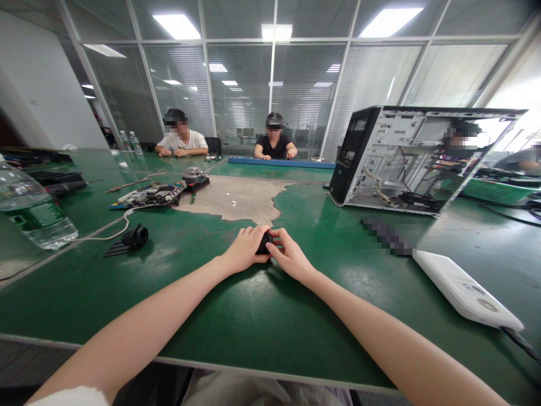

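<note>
Both hands meet over the green table in front of me, around a small rounded black object whose kind I cannot make out. My left hand wraps it from the left, with the fingers over its top and the thumb beneath. From the right, my right hand presses thumb and fingertips against its side. Much of the object is hidden by the fingers. Left of my hands lies a black part with a round end and flat slats.
An open computer case stands at right, near a white power bank with a black cable. At left are a circuit board assembly and a water bottle. A green basket sits far right. Several people sit around the table.
</note>
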Motion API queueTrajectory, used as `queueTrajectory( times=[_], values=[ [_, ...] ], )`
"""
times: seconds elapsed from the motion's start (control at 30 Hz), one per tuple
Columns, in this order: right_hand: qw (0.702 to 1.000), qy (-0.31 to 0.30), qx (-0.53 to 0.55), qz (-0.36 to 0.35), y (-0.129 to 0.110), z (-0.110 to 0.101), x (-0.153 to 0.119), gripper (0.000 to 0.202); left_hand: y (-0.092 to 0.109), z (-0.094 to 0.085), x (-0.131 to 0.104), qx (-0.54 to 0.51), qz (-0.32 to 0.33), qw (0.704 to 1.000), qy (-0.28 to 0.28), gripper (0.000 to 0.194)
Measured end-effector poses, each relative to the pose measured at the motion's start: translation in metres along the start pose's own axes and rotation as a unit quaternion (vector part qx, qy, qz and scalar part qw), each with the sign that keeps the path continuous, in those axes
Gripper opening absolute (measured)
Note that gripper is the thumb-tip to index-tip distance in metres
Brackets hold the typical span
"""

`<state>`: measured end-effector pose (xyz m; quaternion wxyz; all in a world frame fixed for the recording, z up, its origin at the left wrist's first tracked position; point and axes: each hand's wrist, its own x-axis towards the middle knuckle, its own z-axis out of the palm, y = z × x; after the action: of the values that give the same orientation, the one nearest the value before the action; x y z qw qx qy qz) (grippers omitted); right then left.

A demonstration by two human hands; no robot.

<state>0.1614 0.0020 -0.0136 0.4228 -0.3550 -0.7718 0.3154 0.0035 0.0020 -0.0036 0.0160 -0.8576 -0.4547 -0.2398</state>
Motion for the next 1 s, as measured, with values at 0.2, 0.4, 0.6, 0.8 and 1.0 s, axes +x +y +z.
queueTrajectory(
  times=[0.2, 0.4, 0.6, 0.8, 1.0],
  values=[
    [1.0, 0.011, -0.007, -0.011, -0.0017, 0.0, -0.0004, 0.017, 0.0005, -0.0007, -0.0005, 0.004, 0.008, 1.0, 0.008, 0.058],
    [1.0, 0.015, 0.009, 0.002, 0.003, 0.0018, 0.0014, 0.026, 0.0001, 0.0004, -0.0001, 0.007, 0.005, 1.0, 0.008, 0.06],
    [1.0, 0.009, -0.011, 0.001, 0.0039, 0.001, 0.0011, 0.028, -0.0006, -0.0001, -0.0001, 0.001, 0.004, 1.0, 0.002, 0.062],
    [1.0, 0.008, -0.006, -0.013, -0.0019, 0.0, -0.0007, 0.016, 0.0004, -0.0001, 0.0, 0.005, 0.002, 1.0, 0.004, 0.06],
    [1.0, 0.014, -0.013, -0.012, -0.0005, 0.0007, -0.0002, 0.015, 0.001, -0.0005, -0.0001, 0.009, 0.004, 1.0, 0.004, 0.061]
  ],
)
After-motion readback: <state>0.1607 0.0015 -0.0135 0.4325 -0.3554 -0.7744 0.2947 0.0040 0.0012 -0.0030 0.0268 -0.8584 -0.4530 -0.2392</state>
